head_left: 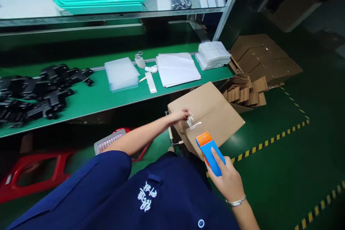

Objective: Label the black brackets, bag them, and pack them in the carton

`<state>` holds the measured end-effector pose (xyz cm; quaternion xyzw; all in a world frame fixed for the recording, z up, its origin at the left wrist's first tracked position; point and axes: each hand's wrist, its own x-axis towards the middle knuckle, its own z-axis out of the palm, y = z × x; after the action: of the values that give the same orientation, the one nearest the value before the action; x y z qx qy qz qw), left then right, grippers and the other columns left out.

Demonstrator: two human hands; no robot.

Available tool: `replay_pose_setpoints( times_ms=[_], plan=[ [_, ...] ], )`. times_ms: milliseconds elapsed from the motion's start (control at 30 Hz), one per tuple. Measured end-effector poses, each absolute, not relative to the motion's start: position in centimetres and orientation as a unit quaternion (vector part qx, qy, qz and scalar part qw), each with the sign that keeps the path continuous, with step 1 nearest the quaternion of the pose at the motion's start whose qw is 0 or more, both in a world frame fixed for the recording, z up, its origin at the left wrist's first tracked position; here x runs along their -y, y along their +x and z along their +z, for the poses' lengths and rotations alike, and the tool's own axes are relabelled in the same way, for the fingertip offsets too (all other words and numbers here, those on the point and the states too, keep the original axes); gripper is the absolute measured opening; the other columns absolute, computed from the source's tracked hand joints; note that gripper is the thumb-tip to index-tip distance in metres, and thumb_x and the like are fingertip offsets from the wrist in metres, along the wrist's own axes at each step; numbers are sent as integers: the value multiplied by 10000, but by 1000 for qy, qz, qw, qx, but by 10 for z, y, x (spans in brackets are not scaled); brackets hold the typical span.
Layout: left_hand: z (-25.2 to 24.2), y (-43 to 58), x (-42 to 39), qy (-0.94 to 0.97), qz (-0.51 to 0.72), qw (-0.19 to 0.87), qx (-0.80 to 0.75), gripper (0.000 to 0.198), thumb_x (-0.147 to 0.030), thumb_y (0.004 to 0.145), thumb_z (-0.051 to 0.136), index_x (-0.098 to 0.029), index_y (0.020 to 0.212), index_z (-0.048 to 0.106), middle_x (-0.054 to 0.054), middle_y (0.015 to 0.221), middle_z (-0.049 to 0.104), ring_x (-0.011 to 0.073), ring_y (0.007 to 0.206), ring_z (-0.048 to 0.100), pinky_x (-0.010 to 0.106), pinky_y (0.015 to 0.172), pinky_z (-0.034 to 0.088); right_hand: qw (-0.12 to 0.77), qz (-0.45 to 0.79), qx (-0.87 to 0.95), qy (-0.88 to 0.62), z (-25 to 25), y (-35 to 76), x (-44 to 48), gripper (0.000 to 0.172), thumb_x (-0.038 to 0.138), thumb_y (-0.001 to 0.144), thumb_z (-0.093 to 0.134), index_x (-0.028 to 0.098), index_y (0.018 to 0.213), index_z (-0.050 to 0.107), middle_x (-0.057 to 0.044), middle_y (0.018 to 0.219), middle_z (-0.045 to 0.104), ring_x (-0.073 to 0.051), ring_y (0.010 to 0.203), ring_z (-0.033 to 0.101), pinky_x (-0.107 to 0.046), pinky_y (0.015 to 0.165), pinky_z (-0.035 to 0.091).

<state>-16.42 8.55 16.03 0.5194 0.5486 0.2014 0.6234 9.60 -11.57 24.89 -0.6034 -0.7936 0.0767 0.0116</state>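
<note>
A brown cardboard box [212, 111] rests low in front of me, beside the green workbench. My left hand [181, 115] is pinched on the end of a strip of clear tape [192, 122] at the box's near corner. My right hand [225, 176] grips a blue tape dispenser [210, 151] with an orange top, held just below the box's near edge. The tape runs from the dispenser to the box surface.
On the green workbench [88, 102] lie black plastic parts [37, 93], clear plastic sheets [122, 73], white sheets [177, 69], a bag stack [212, 54] and a small bottle [139, 60]. Flat cardboard [265, 59] lies on the floor at right. A red stool [32, 172] stands at left.
</note>
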Motion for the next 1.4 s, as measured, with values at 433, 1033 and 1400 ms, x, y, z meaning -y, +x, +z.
replay_pose_setpoints(
  times_ms=[433,1033,1400],
  plan=[
    [113,-284,-157,522,70,462,-714,303,-356,918,590,-135,1126,606,78,1117,635,195,967,635,395,840,545,-51,113,787,-604,239,36,74,547,430,875,496,326,1412,473,-24,790,542,-166,599,589,-239,462,440],
    [128,-236,-155,707,-94,252,-655,535,-528,984,307,-72,1109,557,223,1132,657,325,1114,604,401,911,446,-187,219,699,-654,288,158,222,544,430,864,474,424,1407,445,-23,800,539,-112,437,494,-212,384,330],
    [128,-236,-157,701,-117,239,-662,561,-560,980,250,-108,1083,566,208,1177,640,311,1085,604,373,871,453,-231,375,605,-663,164,63,89,390,372,812,550,161,1099,708,-157,966,689,-324,924,673,-381,761,482]
  ],
)
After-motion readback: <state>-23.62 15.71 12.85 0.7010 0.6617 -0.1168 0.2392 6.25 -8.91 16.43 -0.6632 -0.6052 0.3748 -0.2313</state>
